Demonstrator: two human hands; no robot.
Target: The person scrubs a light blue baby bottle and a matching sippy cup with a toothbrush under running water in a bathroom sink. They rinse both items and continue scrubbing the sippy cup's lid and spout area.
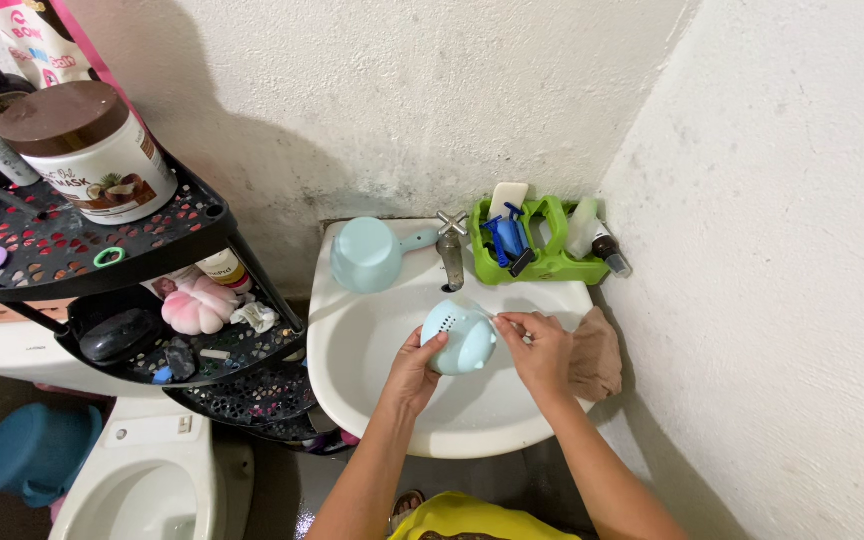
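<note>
Pale-blue cup (459, 338) (white sink (372, 340))

Open basin floor in the white sink (372, 340) ahead of and to the left of both hands. Rear rim crowded: pale blue scoop (367, 254) at left, metal tap (450, 256) at centre, green caddy of razors (527, 243) at right. Right rim blocked by brown cloth (597, 352) against the wall. Left approach narrowed by black corner rack (207, 215) overhanging the sink edge.
</note>
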